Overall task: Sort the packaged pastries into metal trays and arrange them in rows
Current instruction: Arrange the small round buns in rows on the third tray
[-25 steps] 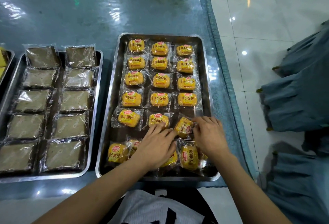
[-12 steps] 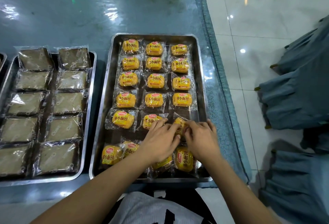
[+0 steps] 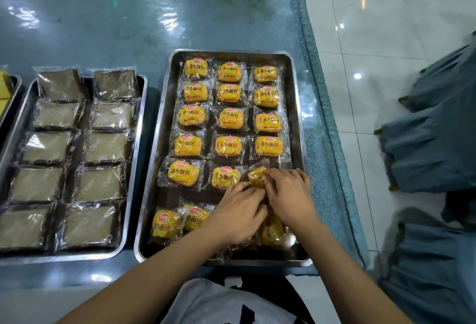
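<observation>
Both hands are in the near right part of the metal tray (image 3: 296, 107), working one yellow bun packet (image 3: 257, 176); that packet sits at the right end of the fifth row, just beside the middle packet (image 3: 225, 177) and tilted off the grid, so my read is it is being squared up to finish that row; right hand (image 3: 291, 194) has fingers curled over the packet's near right edge, looks like a pinch on the wrapper; left hand (image 3: 238, 214) lies fingers forward against the packet's near left side, fingers bent, but whether it grips the wrapper or only steadies it I cannot tell; using both hands makes sense here: slick film, light packet, one side pushes while the other stops it sliding into its neighbour; four rows beyond it (image 3: 229, 107) are already three across, labels facing up and aligned, which sets the spacing to match; loose packets (image 3: 177, 222) at the near end are overlapping and unsorted, some hidden under the hands and forearms, likely stock for the last row; second tray (image 3: 140, 122) to the left holds brown square packets (image 3: 103, 145) in two columns, looks done; tray sides keep the columns from drifting; both trays sit on a glossy blue table cover (image 3: 128, 14); risk is nudging the fourth row while straightening.
</observation>
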`<state>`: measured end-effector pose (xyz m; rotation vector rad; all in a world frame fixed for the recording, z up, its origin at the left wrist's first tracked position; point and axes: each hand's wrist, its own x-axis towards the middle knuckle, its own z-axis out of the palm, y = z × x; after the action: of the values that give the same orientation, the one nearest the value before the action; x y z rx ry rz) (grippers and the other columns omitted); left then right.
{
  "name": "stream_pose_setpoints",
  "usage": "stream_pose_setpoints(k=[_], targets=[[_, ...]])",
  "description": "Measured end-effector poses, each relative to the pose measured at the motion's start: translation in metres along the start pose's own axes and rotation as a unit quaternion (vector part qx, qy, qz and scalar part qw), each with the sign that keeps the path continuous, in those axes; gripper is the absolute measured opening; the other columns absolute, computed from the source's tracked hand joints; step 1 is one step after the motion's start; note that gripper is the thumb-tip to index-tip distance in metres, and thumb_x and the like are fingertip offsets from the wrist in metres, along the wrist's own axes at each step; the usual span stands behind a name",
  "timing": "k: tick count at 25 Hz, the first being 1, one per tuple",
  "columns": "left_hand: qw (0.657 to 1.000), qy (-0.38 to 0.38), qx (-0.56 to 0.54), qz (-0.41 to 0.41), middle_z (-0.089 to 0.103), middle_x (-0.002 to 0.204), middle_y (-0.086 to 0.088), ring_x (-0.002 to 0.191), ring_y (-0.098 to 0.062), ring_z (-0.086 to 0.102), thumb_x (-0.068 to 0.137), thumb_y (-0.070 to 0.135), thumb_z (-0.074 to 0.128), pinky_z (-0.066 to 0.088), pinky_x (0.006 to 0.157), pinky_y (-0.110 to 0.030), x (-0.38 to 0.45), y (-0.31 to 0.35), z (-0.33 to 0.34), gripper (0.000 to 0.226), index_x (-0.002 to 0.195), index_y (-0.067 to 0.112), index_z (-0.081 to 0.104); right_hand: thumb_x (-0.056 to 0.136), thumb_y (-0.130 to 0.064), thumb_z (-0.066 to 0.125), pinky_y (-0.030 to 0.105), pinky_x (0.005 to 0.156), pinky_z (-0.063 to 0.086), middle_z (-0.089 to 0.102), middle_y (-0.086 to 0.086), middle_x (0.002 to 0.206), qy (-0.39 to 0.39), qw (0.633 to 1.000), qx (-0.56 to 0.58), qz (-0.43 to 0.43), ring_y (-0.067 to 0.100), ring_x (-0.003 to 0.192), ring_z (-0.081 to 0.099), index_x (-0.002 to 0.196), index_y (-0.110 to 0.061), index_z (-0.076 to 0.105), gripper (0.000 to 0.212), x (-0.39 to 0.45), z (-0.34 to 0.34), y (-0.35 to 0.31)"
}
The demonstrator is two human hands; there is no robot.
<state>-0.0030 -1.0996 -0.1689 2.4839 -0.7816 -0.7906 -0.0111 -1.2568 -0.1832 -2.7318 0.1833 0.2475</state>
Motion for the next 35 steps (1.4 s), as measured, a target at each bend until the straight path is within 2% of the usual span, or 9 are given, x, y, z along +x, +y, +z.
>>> stream_pose_setpoints(k=[5,10,13,16,18,21,24,28,35], targets=[[0.998,-0.042,-0.032,0.02,0.054,0.133,0.005,0.14,-0.019,0.026,0.103,0.038,0.034,0.016,0.119,-0.046,0.001,-0.008,0.003,0.024,0.118,0.026,0.048,0.1,-0.021,0.044,0.042,0.116,0.023,0.069,-0.004,0.119,-0.042,0.997,0.055,-0.019,0.021,0.122,0.053,0.139,-0.032,0.049,0.041,-0.002,0.002,0.009],[0.995,-0.08,-0.06,0.023,0.051,0.13,0.003,0.136,-0.019,0.03,0.101,0.037,0.033,0.019,0.118,-0.051,0.012,-0.006,-0.002,0.024,0.116,0.026,0.048,0.1,-0.028,0.03,0.045,0.122,0.016,0.064,-0.003,0.136,-0.037,0.998,0.012,-0.047,0.019,0.134,0.047,0.141,-0.03,0.052,0.046,0.008,0.001,0.014],[0.999,-0.042,0.004,0.023,0.045,0.148,0.004,0.141,-0.018,0.03,0.104,0.034,0.035,0.019,0.121,-0.047,0.015,-0.008,-0.008,0.038,0.138,0.024,0.047,0.101,-0.026,0.042,0.047,0.121,0.021,0.061,-0.004,0.138,-0.002,1.0,-0.007,-0.028,0.02,0.133,0.049,0.138,-0.026,0.056,0.039,0.007,0.002,0.014],[0.995,0.047,0.084,0.006,0.032,0.158,0.003,0.147,-0.019,0.02,0.103,0.034,0.038,0.014,0.123,-0.041,0.014,-0.019,-0.012,0.047,0.149,0.026,0.037,0.095,-0.026,0.055,0.049,0.114,0.033,0.065,-0.001,0.124,0.044,0.998,-0.045,-0.017,0.024,0.12,0.056,0.128,-0.022,0.062,0.033,-0.005,0.003,0.02],[0.993,0.03,0.111,-0.011,0.025,0.163,0.001,0.152,-0.023,0.01,0.103,0.037,0.037,0.006,0.125,-0.045,0.012,-0.025,-0.01,0.053,0.154,0.026,0.029,0.094,-0.029,0.056,0.049,0.114,0.033,0.067,-0.003,0.121,0.032,0.997,-0.068,-0.021,0.023,0.118,0.057,0.131,-0.024,0.061,0.038,-0.012,0.007,0.023],[0.99,-0.009,0.139,-0.012,0.029,0.161,0.0,0.154,-0.025,0.007,0.103,0.042,0.034,0.0,0.124,-0.046,0.011,-0.025,-0.001,0.057,0.156,0.024,0.026,0.096,-0.036,0.046,0.049,0.118,0.027,0.066,-0.006,0.128,0.003,0.994,-0.101,-0.03,0.02,0.124,0.055,0.141,-0.028,0.055,0.046,-0.017,0.017,0.026],[0.991,-0.013,0.131,-0.012,0.029,0.161,-0.001,0.153,-0.026,0.007,0.103,0.043,0.033,-0.001,0.123,-0.046,0.011,-0.022,0.003,0.057,0.157,0.024,0.026,0.097,-0.038,0.043,0.05,0.12,0.024,0.065,-0.005,0.132,0.013,0.994,-0.107,-0.032,0.02,0.129,0.054,0.14,-0.027,0.057,0.046,-0.018,0.02,0.029],[0.992,-0.01,0.125,-0.018,0.031,0.16,-0.001,0.152,-0.026,0.008,0.103,0.043,0.032,0.0,0.124,-0.047,0.015,-0.02,0.003,0.057,0.156,0.025,0.027,0.095,-0.04,0.031,0.051,0.118,0.028,0.067,-0.003,0.125,0.027,0.993,-0.112,-0.039,0.021,0.122,0.057,0.136,-0.023,0.06,0.053,-0.015,0.018,0.033],[0.988,0.033,0.143,-0.04,0.038,0.153,-0.005,0.147,-0.029,0.021,0.103,0.041,0.033,0.009,0.124,-0.048,0.02,-0.01,0.01,0.061,0.158,0.022,0.017,0.097,-0.035,0.044,0.053,0.121,0.021,0.067,-0.003,0.124,0.007,0.99,-0.125,-0.058,0.023,0.126,0.055,0.137,-0.023,0.06,0.045,-0.007,0.013,0.041]])
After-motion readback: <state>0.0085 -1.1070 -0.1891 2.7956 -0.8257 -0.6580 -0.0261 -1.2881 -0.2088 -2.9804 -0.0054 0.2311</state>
